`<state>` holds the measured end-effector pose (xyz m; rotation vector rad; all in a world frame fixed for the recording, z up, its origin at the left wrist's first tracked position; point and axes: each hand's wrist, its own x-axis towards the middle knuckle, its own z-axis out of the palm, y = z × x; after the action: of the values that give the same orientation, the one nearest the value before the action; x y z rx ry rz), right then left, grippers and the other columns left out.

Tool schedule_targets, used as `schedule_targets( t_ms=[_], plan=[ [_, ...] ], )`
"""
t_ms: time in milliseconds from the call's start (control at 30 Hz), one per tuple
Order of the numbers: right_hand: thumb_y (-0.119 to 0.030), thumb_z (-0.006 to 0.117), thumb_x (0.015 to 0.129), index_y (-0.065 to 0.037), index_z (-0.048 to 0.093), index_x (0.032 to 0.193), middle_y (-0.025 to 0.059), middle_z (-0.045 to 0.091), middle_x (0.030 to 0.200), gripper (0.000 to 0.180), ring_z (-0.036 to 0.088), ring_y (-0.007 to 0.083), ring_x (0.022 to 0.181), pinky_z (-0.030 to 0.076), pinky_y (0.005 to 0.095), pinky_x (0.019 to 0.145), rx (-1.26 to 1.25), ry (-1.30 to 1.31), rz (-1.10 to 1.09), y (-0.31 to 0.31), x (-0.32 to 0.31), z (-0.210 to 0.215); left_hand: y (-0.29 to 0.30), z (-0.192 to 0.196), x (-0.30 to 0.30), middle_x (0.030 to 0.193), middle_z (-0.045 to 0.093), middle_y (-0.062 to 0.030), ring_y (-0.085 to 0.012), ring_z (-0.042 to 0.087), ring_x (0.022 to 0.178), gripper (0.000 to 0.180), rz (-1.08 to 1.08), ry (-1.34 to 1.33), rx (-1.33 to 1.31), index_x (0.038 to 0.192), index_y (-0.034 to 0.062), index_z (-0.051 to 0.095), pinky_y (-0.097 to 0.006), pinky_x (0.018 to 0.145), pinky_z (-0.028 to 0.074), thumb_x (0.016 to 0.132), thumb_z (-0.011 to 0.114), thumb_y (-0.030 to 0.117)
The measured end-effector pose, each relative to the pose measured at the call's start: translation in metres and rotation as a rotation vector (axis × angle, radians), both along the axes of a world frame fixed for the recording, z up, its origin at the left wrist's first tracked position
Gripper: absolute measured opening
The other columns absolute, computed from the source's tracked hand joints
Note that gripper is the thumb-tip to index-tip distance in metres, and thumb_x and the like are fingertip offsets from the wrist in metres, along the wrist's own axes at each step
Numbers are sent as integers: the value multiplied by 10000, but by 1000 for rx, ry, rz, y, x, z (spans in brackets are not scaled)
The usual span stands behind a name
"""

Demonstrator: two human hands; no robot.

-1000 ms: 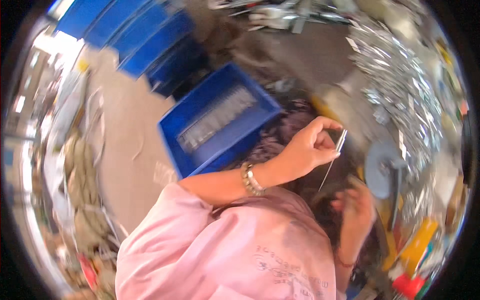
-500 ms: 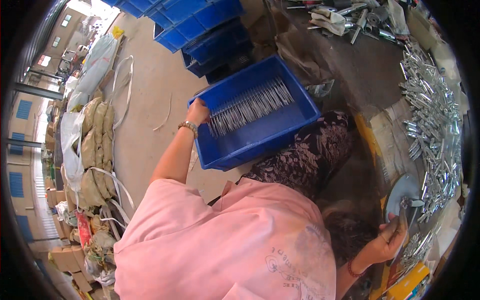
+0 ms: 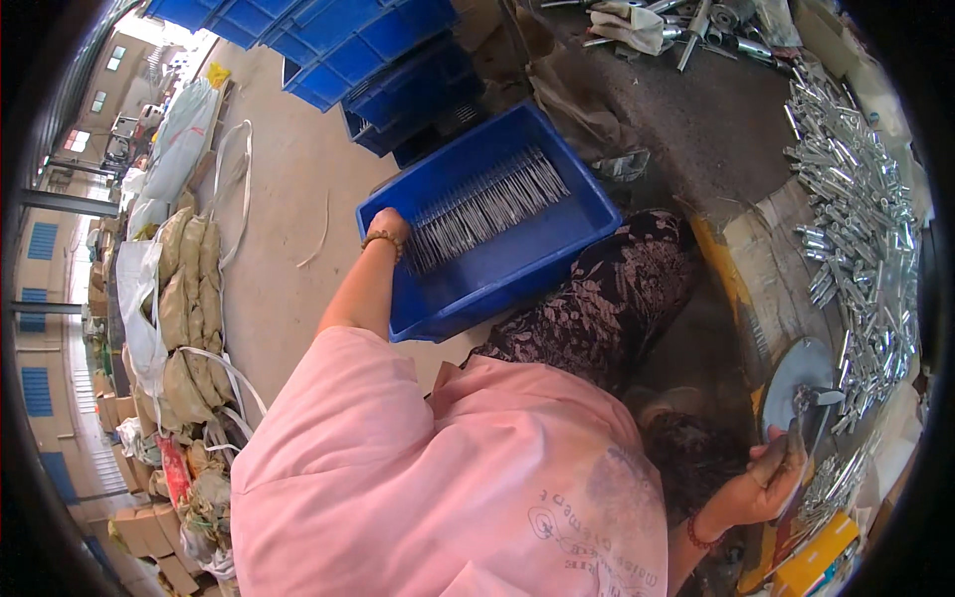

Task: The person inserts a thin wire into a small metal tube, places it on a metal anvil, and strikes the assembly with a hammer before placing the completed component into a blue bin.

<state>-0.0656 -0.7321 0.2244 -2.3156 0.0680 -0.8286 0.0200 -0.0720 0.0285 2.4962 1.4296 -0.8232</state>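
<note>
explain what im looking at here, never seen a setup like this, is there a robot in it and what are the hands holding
There is no robot: these are a person's own bare hands. The view comes from a wide fisheye camera worn on the head, looking down, which is why straight edges bend near the rim.

The left hand is at the near left end of a blue bin, where thin metal pieces lie in a row. The right hand is beside a grey disc. What either hand holds, if anything, is hard to tell.

Many shiny metal parts lie in a pile at the right, and more blue bins are stacked beyond.
</note>
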Motion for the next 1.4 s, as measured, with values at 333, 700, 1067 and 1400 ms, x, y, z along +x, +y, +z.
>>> schedule_targets(
  t_ms=[333,700,1067,1400],
  plan=[
    [-53,664,1070,41,755,1127,134,754,960,143,673,205,750,528,320,655,177,36,92,2,10,7,123,-49,-70,1366,757,-203,-369,730,1290,290,-226,-7,271,1270,45,790,-478,1050,607,1077,593,133],
    [48,777,885,23,735,965,170,746,913,94,717,302,722,538,348,626,194,-72,104,14,8,15,-131,160,102,988,797,-127,-298,770,852,175,-724,-936,34,1065,55,771,-449,749,581,1050,712,219],
    [47,778,873,9,758,994,161,742,938,128,731,295,755,562,352,647,160,-78,170,-3,-14,53,-453,256,177,1056,723,-97,-244,711,920,341,-1491,-1177,-578,1267,68,711,-339,864,563,928,735,50],
    [-17,716,923,-54,749,1090,174,768,1035,174,757,396,918,604,481,768,-122,53,-443,-134,-32,74,-445,240,185,1014,663,-4,-92,624,919,372,-1169,-1118,-1013,1334,26,686,-258,812,521,966,694,-31]
  ],
)
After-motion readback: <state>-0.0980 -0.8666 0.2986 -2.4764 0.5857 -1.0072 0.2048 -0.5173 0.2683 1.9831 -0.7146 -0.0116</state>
